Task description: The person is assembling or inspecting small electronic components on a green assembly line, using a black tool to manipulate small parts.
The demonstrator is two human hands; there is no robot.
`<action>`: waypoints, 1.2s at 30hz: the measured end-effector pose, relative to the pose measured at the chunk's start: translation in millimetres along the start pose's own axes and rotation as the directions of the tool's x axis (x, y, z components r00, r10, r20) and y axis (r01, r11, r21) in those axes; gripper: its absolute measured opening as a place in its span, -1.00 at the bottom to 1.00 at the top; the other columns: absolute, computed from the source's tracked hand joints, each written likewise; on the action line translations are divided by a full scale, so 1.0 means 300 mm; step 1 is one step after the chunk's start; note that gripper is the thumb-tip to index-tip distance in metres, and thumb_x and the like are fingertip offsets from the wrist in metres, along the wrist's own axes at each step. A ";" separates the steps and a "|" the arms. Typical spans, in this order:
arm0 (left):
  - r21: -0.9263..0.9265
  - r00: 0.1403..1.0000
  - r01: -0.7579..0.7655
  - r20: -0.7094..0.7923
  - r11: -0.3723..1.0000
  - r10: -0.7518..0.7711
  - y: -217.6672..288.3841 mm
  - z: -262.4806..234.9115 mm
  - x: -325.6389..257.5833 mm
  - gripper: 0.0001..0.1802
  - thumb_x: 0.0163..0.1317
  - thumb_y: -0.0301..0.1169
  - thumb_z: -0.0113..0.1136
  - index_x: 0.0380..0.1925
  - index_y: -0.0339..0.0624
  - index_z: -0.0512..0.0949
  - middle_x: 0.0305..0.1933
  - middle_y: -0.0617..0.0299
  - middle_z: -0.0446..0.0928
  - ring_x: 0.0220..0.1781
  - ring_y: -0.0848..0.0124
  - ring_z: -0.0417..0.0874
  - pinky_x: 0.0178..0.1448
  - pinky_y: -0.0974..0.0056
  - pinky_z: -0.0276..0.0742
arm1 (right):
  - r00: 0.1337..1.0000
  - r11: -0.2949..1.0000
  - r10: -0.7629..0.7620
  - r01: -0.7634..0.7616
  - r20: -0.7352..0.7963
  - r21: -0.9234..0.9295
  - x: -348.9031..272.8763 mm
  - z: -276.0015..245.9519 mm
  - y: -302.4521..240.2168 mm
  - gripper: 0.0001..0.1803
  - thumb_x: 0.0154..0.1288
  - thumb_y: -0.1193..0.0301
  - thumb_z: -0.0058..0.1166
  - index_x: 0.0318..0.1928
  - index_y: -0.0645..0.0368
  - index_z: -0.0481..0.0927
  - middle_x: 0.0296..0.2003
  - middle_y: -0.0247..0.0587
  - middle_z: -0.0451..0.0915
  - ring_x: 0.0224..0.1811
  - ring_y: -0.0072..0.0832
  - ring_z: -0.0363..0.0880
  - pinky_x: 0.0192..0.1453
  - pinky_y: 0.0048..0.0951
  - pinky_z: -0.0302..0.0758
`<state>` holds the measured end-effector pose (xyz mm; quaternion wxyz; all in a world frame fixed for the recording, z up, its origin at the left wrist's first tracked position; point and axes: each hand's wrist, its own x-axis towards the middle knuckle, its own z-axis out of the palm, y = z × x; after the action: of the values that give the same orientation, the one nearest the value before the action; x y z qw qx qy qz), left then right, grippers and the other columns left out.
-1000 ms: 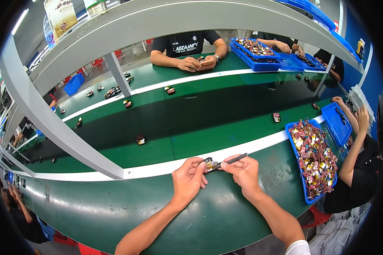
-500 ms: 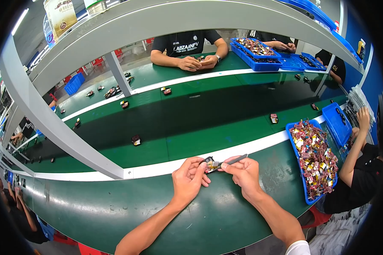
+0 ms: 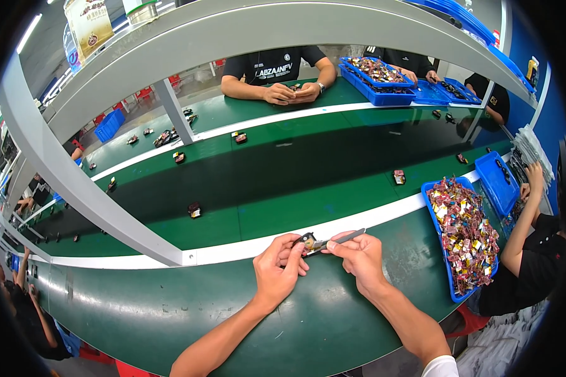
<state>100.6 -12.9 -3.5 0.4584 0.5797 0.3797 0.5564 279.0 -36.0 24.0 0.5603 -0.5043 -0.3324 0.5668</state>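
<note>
The left hand (image 3: 277,271) pinched a small part (image 3: 307,239); the right hand (image 3: 357,254) gripped tweezers (image 3: 339,239) touching it.

Both forearms extended, left hand (image 3: 275,271) and right hand (image 3: 357,254) pinching, fingertips close

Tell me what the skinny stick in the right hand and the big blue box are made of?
The thin tool, pinched by the right hand, looks like bare metal: grey, slim, with a dull shine, maybe tweezers. The blue tray looks like moulded plastic: even bright colour, smooth walls. The small part that the left hand holds is too small to judge.
</note>
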 end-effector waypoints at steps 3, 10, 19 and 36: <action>-0.013 1.000 0.008 0.005 1.000 -0.008 0.000 -0.003 -0.002 -0.81 0.40 -0.61 0.16 -0.04 -0.49 0.52 -0.35 0.05 0.66 -0.50 0.42 0.70 -0.51 0.40 0.63 | 1.000 1.000 0.005 -0.005 0.002 0.004 -0.002 0.002 0.000 -0.88 0.26 0.56 0.29 -0.20 0.29 0.64 -0.34 -0.07 0.77 -0.71 -0.84 0.24 -0.65 -0.67 0.03; 0.003 1.000 0.024 -0.004 1.000 -0.024 0.008 -0.004 -0.006 -0.82 0.40 -0.61 0.17 -0.05 -0.49 0.53 -0.33 0.04 0.67 -0.51 0.44 0.69 -0.51 0.41 0.61 | 1.000 1.000 -0.009 0.010 -0.016 0.007 -0.008 0.006 0.006 -0.88 0.27 0.56 0.28 -0.20 0.30 0.64 -0.35 -0.07 0.77 -0.71 -0.84 0.24 -0.65 -0.68 0.02; 0.016 1.000 0.013 0.003 1.000 -0.013 0.001 -0.012 -0.003 -0.81 0.39 -0.62 0.18 -0.04 -0.48 0.54 -0.31 0.03 0.68 -0.52 0.44 0.68 -0.51 0.42 0.60 | 0.999 0.999 -0.032 0.032 -0.021 -0.020 -0.006 0.010 0.013 -0.87 0.26 0.58 0.28 -0.20 0.30 0.63 -0.35 -0.07 0.77 -0.69 -0.84 0.27 -0.64 -0.68 0.04; -0.237 0.936 0.288 0.273 0.928 -0.221 -0.024 -0.071 0.032 -0.65 0.51 -0.43 0.09 0.15 -0.48 0.54 -0.30 0.05 0.64 -0.46 0.39 0.68 -0.43 0.38 0.65 | 0.921 0.922 -0.387 0.387 0.040 0.010 0.003 0.018 0.063 -0.80 0.21 0.69 0.33 -0.16 0.36 0.63 -0.31 -0.24 0.73 -0.61 -0.88 0.32 -0.55 -0.74 0.21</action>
<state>80.7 0.7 -8.5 0.6455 0.5197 0.3130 0.4640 268.3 -36.9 7.5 0.6547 -0.4165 -0.4364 0.4554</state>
